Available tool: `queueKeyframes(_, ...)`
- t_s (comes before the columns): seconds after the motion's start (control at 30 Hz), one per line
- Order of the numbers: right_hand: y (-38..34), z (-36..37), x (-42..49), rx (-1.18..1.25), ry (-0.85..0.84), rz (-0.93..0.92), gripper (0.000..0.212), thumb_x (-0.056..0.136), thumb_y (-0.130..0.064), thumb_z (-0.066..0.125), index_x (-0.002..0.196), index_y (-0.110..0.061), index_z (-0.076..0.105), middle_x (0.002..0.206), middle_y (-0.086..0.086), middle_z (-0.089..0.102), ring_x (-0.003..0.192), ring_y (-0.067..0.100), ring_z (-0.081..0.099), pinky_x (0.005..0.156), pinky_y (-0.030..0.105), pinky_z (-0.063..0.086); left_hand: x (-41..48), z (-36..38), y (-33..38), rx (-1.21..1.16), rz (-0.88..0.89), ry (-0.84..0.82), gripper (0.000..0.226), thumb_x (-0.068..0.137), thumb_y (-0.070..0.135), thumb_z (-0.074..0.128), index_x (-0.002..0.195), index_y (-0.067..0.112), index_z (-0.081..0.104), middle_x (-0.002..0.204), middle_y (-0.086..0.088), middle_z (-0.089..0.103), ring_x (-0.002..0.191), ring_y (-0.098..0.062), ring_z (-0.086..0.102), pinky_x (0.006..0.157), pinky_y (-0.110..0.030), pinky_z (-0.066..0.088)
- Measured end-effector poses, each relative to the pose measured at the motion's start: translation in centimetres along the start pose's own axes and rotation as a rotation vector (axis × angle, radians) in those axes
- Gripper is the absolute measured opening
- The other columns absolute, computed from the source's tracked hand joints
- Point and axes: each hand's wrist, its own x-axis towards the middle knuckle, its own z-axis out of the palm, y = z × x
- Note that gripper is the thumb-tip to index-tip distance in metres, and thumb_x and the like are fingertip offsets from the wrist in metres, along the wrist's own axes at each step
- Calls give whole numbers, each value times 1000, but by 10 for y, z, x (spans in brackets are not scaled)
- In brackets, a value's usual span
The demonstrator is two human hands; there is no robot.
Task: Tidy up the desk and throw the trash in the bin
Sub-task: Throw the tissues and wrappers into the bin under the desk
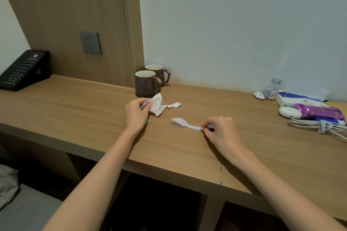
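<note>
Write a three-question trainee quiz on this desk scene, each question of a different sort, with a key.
1. True or false: the left hand is closed on a crumpled white tissue.
2. What does the right hand pinch? A) white cable B) white paper strip C) purple packet
3. How many mugs stand by the wall?

Key
1. True.
2. B: the white paper strip lies flat on the desk, pinched at its right end. The white cable and purple packet lie untouched at the far right.
3. Two: the front mug and the rear mug.
</note>
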Motion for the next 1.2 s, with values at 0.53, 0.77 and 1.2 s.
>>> queueKeyframes(0.53,-28,-27,-13,569,158,70,16,79,-8,72,80,-22,78,72,-13,72,66,-11,61,61,3,41,-24,-57,46,-370,33,12,14,86,19,65,96,27,72,84,1,70,68,-1,56,69,-27,50)
queueKeyframes(0.77,-76,-30,-71,707,-3,-104,12,80,-17,74,81,-28,79,71,-4,74,60,16,59,55,27,45,-108,-130,52,-344,57,-65,16,88,20,64,99,30,70,85,18,71,76,5,60,58,-8,46)
queueKeyframes(1.2,-84,95,-177,607,-521,-30,18,83,-8,69,82,-23,79,76,-14,73,84,-4,68,86,13,51,-236,-177,-86,-52,-220,-228,12,89,21,61,92,30,70,80,9,67,67,-15,56,57,-16,38)
